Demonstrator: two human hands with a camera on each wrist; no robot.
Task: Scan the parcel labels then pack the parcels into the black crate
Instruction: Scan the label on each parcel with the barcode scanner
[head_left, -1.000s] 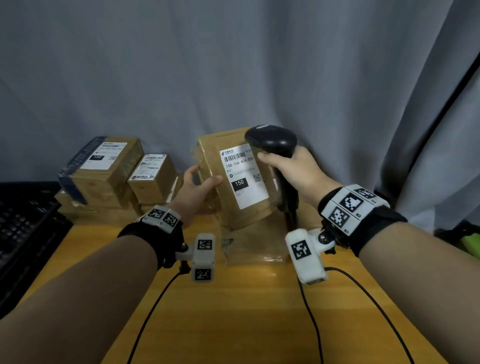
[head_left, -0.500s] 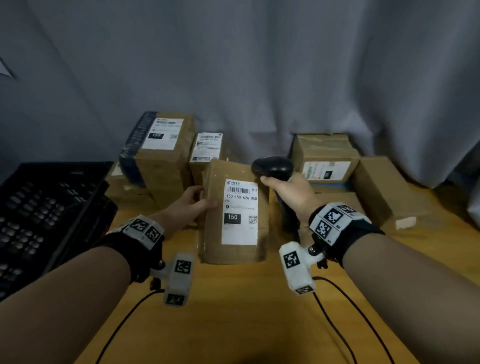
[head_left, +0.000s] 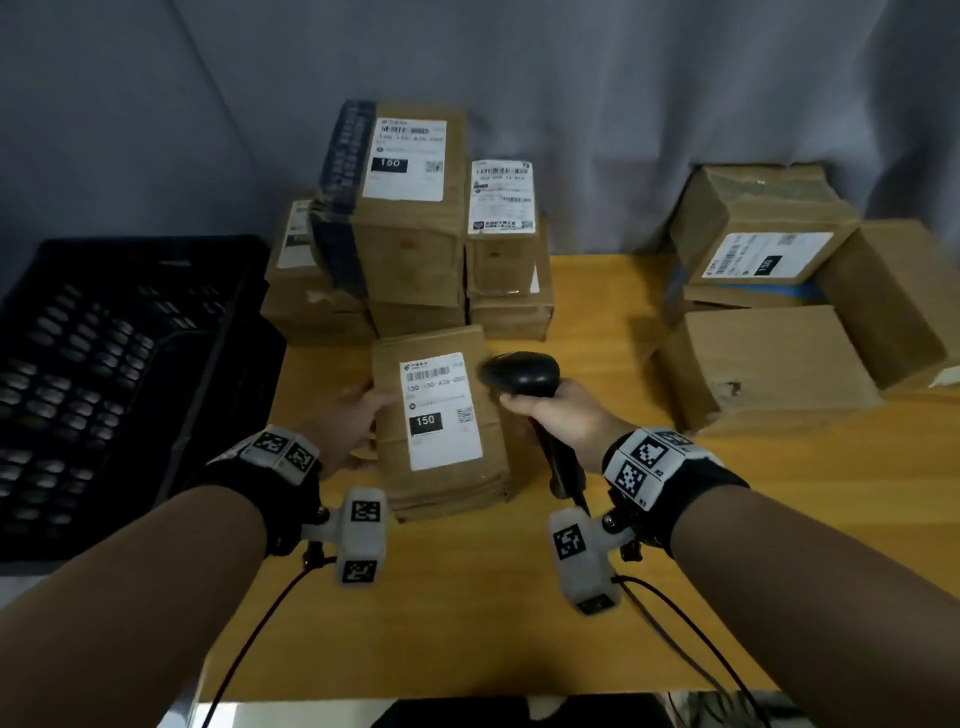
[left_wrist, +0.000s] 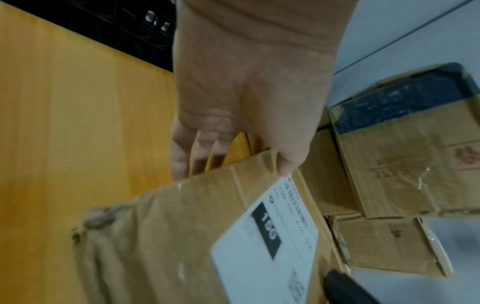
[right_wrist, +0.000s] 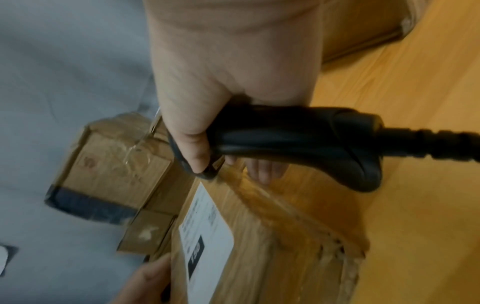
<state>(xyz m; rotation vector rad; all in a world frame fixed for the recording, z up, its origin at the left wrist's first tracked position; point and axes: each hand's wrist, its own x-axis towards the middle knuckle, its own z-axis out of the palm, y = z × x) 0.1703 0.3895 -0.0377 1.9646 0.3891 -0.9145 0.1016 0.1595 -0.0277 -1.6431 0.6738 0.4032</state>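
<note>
Label (head_left: 441, 410) on held parcel (head_left: 441, 457) reads "150".

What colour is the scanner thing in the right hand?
Black. The scanner in the right hand shows best in the head view.

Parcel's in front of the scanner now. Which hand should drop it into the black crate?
Left, probably. The left hand already grips the parcel on the side nearest the black crate; the right hand is full with the scanner.

Head view high, facing down, wrist views close, sharing parcel (head_left: 441, 421)
</note>
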